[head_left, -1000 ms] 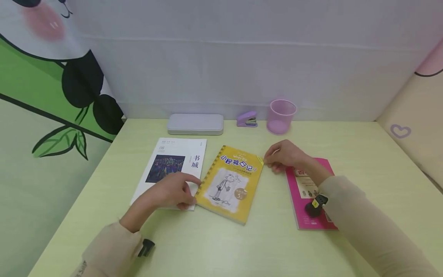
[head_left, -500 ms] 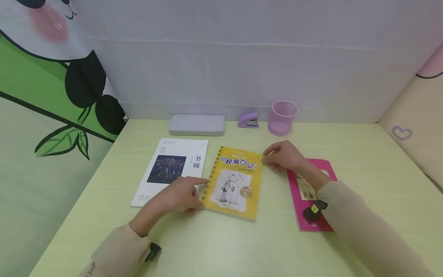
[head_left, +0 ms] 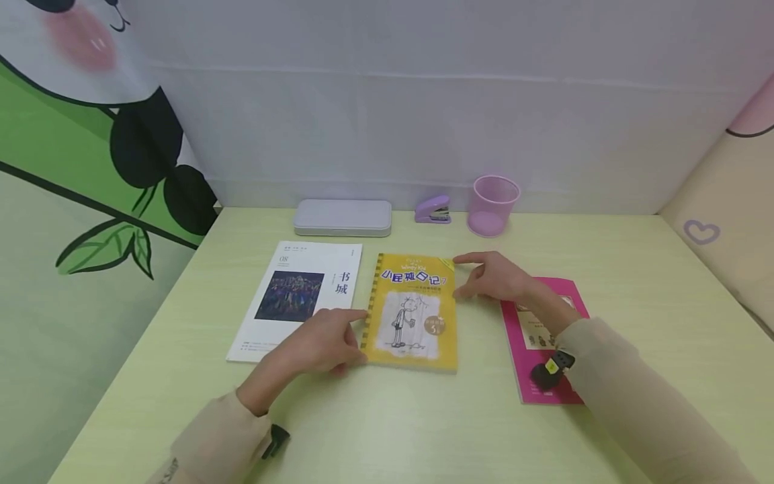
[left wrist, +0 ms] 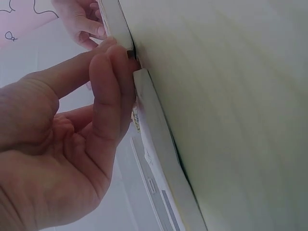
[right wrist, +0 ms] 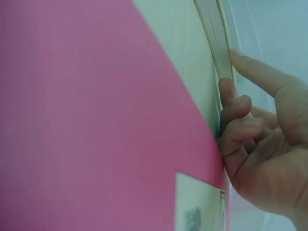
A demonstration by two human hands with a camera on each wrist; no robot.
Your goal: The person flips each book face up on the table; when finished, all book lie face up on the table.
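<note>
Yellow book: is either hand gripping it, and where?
Neither grips it. Left hand touches the yellow book's spine edge; right hand touches its far right corner. It lies flat.

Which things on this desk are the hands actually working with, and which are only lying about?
In hand:
yellow book
left hand, touching its spine edge
right hand, touching its right edge

Lying about:
white magazine
pink book, under the right forearm
grey case
purple stapler
pink cup

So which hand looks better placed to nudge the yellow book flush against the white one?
Probably the right hand: it touches the yellow book at its right edge, opposite the white book. The left hand lies between the two.
</note>
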